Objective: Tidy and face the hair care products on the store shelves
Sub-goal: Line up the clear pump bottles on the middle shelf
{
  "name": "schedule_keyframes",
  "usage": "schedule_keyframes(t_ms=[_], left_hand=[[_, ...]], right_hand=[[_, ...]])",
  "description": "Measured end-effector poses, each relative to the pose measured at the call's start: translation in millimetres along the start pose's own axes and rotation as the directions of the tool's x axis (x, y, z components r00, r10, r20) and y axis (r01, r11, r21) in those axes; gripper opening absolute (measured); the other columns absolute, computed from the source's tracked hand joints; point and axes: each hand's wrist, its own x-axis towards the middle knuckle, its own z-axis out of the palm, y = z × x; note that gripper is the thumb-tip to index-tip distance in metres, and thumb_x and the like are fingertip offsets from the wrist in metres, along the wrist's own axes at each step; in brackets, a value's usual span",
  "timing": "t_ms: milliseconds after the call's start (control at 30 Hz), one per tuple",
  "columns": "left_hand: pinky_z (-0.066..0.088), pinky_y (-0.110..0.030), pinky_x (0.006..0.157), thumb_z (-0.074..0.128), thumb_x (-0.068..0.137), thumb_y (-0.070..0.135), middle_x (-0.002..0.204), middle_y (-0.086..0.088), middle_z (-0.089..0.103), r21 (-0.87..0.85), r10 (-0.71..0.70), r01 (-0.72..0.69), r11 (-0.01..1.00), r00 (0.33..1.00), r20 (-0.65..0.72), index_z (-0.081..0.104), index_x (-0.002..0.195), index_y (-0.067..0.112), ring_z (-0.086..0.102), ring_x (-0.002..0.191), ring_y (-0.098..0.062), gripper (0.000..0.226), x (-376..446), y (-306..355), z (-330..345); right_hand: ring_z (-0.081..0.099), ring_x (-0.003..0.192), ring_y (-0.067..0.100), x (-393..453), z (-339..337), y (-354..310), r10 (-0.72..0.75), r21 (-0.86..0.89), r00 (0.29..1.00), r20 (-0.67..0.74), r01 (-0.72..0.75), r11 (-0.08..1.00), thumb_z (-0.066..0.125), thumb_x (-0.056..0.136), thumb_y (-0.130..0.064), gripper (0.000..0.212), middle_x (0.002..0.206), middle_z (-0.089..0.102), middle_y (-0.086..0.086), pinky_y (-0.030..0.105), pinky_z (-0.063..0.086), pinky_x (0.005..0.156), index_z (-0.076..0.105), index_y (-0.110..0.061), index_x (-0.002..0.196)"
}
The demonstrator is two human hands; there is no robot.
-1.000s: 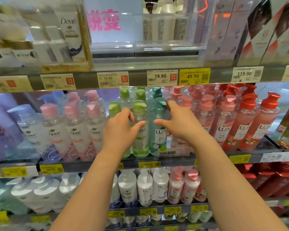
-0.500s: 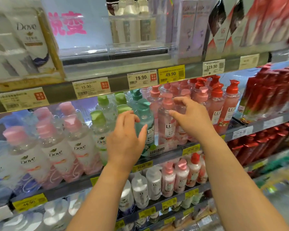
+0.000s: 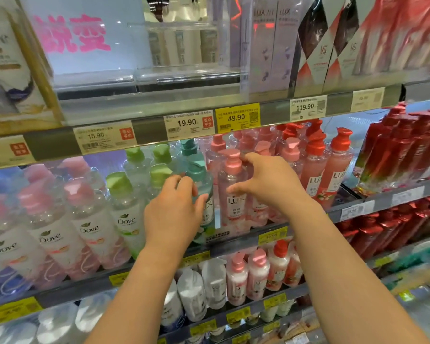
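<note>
The middle shelf [image 3: 236, 240] holds rows of pump bottles. My left hand [image 3: 174, 214] is wrapped around the front teal Lux bottle [image 3: 198, 171], covering most of its body. Just to the right, my right hand [image 3: 268, 186] holds the clear pink-capped Lux bottle [image 3: 233, 207], thumb across the front and fingers behind the neck. Both bottles stand upright at the shelf's front edge. Green-capped Dove bottles [image 3: 127, 214] and pink-capped Dove bottles [image 3: 87, 227] stand to the left. Red-capped Lux bottles [image 3: 335, 167] stand to the right.
Tall red bottles [image 3: 402, 150] fill the right end of the shelf. The upper shelf carries boxed Lux and VS packs [image 3: 315, 45] behind a rail of price tags [image 3: 236, 117]. White and pink bottles [image 3: 236, 279] crowd the lower shelf below my arms.
Both hands have moved right along the shelf, from the green and teal bottles to the teal and pink Lux bottles. My view has swung right too.
</note>
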Motion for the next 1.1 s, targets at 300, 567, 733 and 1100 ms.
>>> schedule_keyframes(t_ms=[300,567,733,1100], left_hand=[[0.034,-0.028,0.051,0.063,0.086,0.055,0.079,0.005,0.052,0.01,-0.125,0.125,0.992,0.992,-0.029,0.05,0.077,0.02,0.051,0.065,-0.02,0.039,9,18,3],[0.024,-0.026,0.046,0.061,0.086,0.058,0.074,0.01,0.049,0.032,-0.178,0.178,0.984,0.984,-0.013,0.049,0.081,0.022,0.048,0.064,-0.018,0.038,8,23,-2],[0.039,-0.031,0.053,0.059,0.088,0.058,0.075,0.01,0.052,0.041,-0.207,0.206,0.978,0.978,0.017,0.047,0.082,0.025,0.052,0.068,-0.02,0.035,8,22,-3],[0.035,-0.028,0.048,0.073,0.085,0.044,0.073,-0.001,0.055,-0.045,-0.032,0.02,0.999,0.955,-0.296,0.056,0.075,0.014,0.044,0.055,-0.018,0.036,-2,60,4]], right_hand=[[0.066,0.107,0.027,15,-7,4,-0.133,-0.082,0.991,-0.026,0.131,0.988,0.056,0.092,-0.061,0.065,0.113,0.072,0.004,0.043,0.058,0.084,0.045,-0.024,0.145],[0.067,0.103,0.016,9,-27,22,-0.216,0.013,0.97,0.113,0.216,0.976,0.058,0.096,-0.052,0.051,0.135,0.065,-0.005,0.037,0.055,0.094,0.057,-0.027,0.14],[0.06,0.069,-0.008,5,-59,57,-0.13,0.214,0.991,-0.031,0.134,0.968,0.072,0.09,-0.039,0.016,0.082,0.072,-0.018,0.019,0.049,0.067,0.081,-0.026,0.096],[0.056,0.074,-0.009,6,-71,123,0.089,0.389,0.968,-0.235,0.01,0.921,0.076,0.088,-0.029,0.006,0.08,0.064,-0.023,0.009,0.039,0.063,0.077,-0.029,0.094]])
